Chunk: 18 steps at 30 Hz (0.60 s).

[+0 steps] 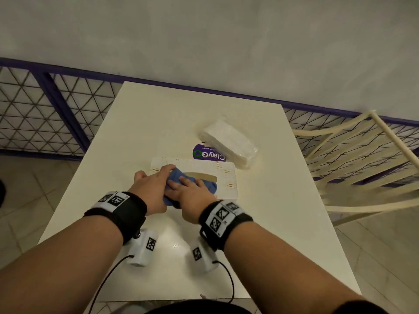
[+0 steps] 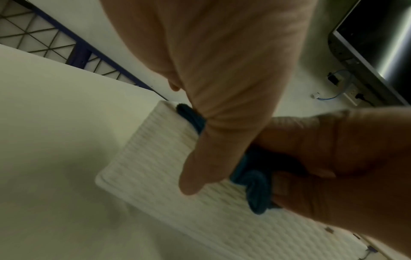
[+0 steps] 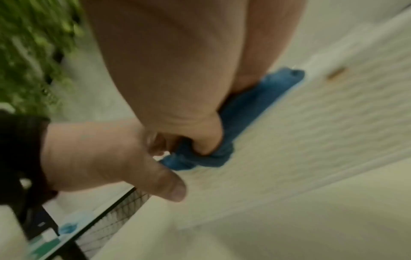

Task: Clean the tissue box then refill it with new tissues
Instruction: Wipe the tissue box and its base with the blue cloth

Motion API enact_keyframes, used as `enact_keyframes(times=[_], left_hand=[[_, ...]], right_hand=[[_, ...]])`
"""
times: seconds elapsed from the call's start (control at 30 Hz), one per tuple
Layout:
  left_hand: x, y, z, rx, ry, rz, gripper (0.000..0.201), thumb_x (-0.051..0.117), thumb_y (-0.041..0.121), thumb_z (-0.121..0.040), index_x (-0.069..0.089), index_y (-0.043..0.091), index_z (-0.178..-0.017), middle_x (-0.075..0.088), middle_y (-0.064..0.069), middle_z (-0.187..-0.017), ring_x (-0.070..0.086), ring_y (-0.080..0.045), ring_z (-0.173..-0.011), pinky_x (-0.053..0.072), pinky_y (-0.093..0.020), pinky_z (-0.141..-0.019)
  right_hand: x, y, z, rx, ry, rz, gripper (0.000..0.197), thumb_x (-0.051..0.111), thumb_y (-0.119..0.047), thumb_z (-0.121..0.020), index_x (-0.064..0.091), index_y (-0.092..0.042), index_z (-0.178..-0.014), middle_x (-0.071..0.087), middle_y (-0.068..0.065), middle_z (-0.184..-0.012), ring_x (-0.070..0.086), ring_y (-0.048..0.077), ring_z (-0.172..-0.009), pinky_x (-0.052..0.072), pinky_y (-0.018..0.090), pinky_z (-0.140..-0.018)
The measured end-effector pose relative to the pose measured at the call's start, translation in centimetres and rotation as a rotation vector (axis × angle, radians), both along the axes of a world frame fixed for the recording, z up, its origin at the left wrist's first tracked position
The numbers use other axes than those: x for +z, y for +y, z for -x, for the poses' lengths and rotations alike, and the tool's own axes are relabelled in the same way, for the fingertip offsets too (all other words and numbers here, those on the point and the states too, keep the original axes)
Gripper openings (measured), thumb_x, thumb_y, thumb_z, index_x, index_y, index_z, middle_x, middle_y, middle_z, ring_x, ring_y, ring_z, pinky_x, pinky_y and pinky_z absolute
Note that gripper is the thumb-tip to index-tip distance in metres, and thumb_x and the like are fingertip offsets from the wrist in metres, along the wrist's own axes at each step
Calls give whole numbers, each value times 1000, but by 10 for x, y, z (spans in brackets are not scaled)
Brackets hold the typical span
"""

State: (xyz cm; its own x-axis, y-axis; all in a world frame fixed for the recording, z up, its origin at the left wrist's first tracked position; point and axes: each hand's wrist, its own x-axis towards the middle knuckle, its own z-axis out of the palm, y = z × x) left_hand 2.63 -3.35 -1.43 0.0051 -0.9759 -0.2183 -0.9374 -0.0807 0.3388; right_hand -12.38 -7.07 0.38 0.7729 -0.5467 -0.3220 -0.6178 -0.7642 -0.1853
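Note:
A white woven tissue box (image 1: 224,180) lies flat in the middle of the white table (image 1: 156,123), its oval slot facing up. A crumpled blue cloth (image 1: 179,174) sits on the box's top, left of the slot. My right hand (image 1: 192,189) grips the cloth, with the thumb (image 3: 208,142) dug into its folds and the fingers laid over it. My left hand (image 1: 150,189) holds the box's left end, fingers over the top and thumb (image 2: 195,174) down the near side wall (image 2: 155,158). The cloth (image 2: 255,186) bunches between the two hands.
A pack of new white tissues (image 1: 229,143) in clear plastic lies behind the box to the right. A purple ClayGo label (image 1: 209,154) lies between pack and box. A cream chair (image 1: 362,159) stands at the table's right, and a wire fence (image 1: 45,114) stands to the left.

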Motion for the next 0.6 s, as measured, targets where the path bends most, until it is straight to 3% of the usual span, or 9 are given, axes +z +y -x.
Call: enact_keyframes(times=[0.03, 0.1, 0.17, 0.3, 0.37, 0.47, 0.57, 0.6], left_hand=[[0, 0, 0, -6, -12, -7, 95, 66, 23, -66, 12, 30, -144, 62, 8, -122, 60, -16, -97, 17, -29, -88], [0, 0, 1, -15, -30, -38, 98, 67, 19, -65, 12, 30, -145, 51, 12, -139, 57, -15, -110, 16, -30, -94], [2, 1, 1, -22, -39, -61, 99, 67, 16, -64, 12, 30, -145, 43, 17, -145, 53, -13, -117, 15, -31, -100], [3, 4, 2, -18, -10, -75, 98, 65, 13, -62, 14, 31, -143, 42, 18, -146, 53, -13, -114, 14, -30, -104], [5, 4, 0, -16, 12, -100, 100, 66, 13, -61, 13, 31, -144, 41, 18, -147, 53, -14, -115, 15, -31, -107], [7, 1, -4, -36, 33, -124, 103, 68, 16, -61, 11, 30, -146, 44, 15, -144, 54, -15, -116, 17, -32, -105], [6, 0, -3, -46, 28, -97, 98, 68, 20, -63, 13, 30, -143, 60, 12, -117, 61, -16, -101, 19, -31, -95], [7, 0, -3, -43, 19, -94, 98, 68, 20, -63, 13, 30, -143, 61, 12, -115, 62, -17, -99, 19, -31, -95]], right_hand=[[-5, 3, 6, 4, 43, -17, 61, 47, -9, -92, 30, -36, -145, 21, -6, -158, 15, 24, -146, 13, 51, -115], [-6, -4, 34, -26, 48, -54, 68, 46, -4, -92, 25, -37, -147, 14, -12, -160, 6, 19, -148, 4, 50, -116], [-6, -18, 72, -102, 36, -97, 66, 47, -4, -93, 29, -39, -145, 16, -17, -158, 7, 14, -148, 1, 46, -118], [-8, -27, 117, -210, 24, -89, 65, 51, -4, -92, 35, -40, -143, 22, -18, -156, 11, 13, -148, 5, 43, -119], [-6, -24, 102, -222, -4, -73, 64, 51, -1, -89, 39, -35, -142, 28, -12, -155, 17, 17, -147, 11, 44, -119], [-1, -9, 45, -99, -44, -62, 62, 52, -2, -86, 41, -28, -142, 32, -3, -155, 24, 24, -144, 19, 45, -116], [1, 12, -6, -26, 6, -26, 60, 49, -7, -90, 36, -29, -144, 24, -4, -158, 19, 27, -144, 13, 52, -116], [1, 13, -10, -25, -3, -21, 60, 48, -7, -91, 34, -30, -145, 22, -5, -158, 18, 27, -145, 11, 53, -116]])
